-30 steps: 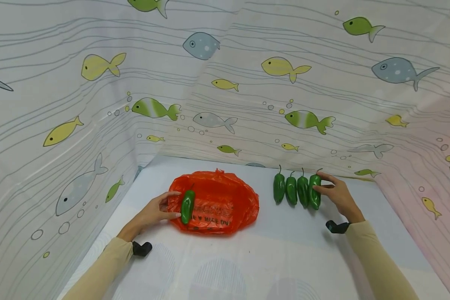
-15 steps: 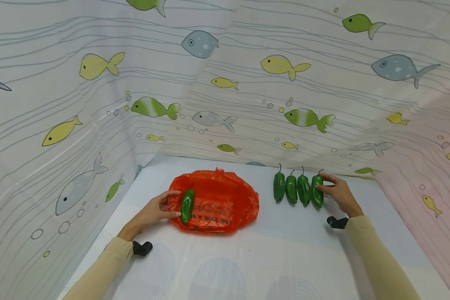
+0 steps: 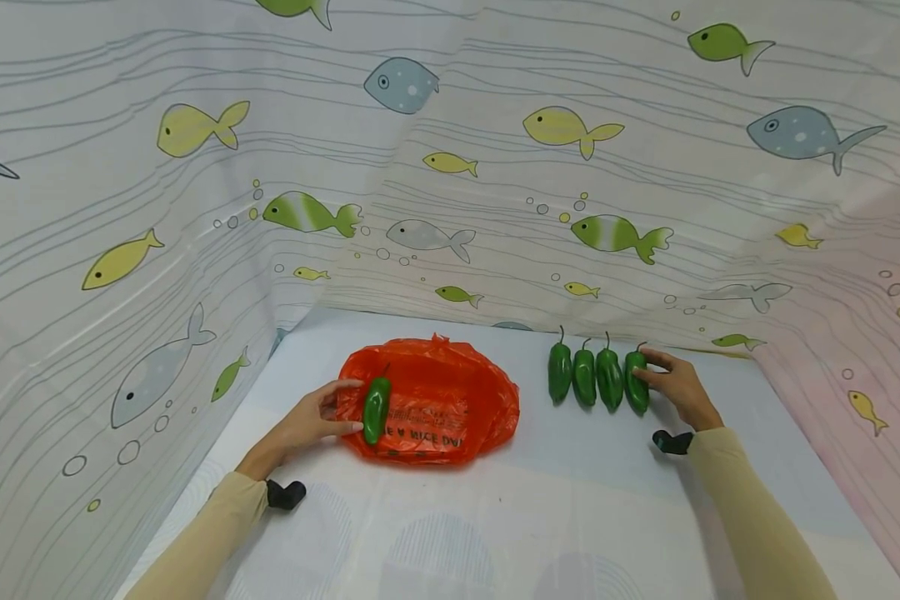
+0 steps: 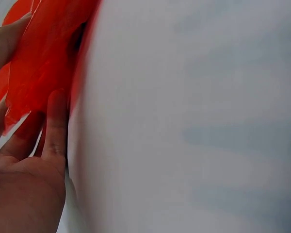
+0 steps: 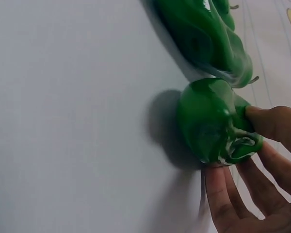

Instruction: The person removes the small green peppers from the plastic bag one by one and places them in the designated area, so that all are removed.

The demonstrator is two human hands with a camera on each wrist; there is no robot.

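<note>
In the head view, my left hand [image 3: 307, 421] is at the left side of an open red plastic bag [image 3: 498, 408]. The left wrist view shows the bag's edge [image 4: 48, 58] between its thumb and fingers. One green chili pepper [image 3: 376, 408] lies in the bag beside that hand. On the right, my right hand [image 3: 678, 393] pinches the rightmost green chili pepper [image 3: 634, 395] of a row between thumb and fingers. Seen by the right wrist camera, that pepper [image 5: 203, 121] is end-on, with its neighbour [image 5: 203, 39] just apart from it.
Three more green peppers [image 3: 585, 379] lie side by side left of the right hand, stems toward the back. A white table [image 3: 510, 517] lies under everything. Fish-printed sheeting [image 3: 495, 192] rises behind and at both sides.
My right hand has shifted the rightmost pepper slightly to the right and back, leaving a small gap from its neighbour. The left hand and the bag have stayed in place.
</note>
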